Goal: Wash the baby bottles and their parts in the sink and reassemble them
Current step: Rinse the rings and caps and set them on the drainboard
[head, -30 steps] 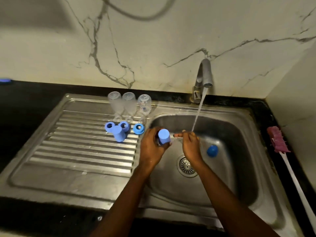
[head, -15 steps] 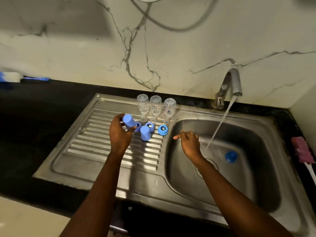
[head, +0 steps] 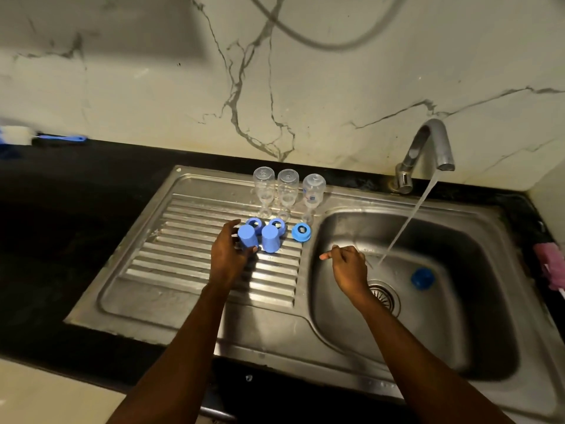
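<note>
While the faucet runs into the sink basin, the left hand grips a blue cap over the ribbed drainboard. Thumb is on the far side, fingertips curled round the near side. Can't tell if the cap touches the steel. Second blue cap stands closed end up, just right of the held one. Just beyond the left hand: three blue collar rings in a row, the rightmost nearest the basin edge. Beyond those, three clear baby bottles stand upside down, side by side. Right hand hangs over the basin with fingers loosely curled, holding nothing, one finger poking toward the left hand. The water stream lands just right of it. Third blue cap lies in the basin, well right of the right hand, near the drain strainer. Pink bottle brush lies on the counter, far right.
</note>
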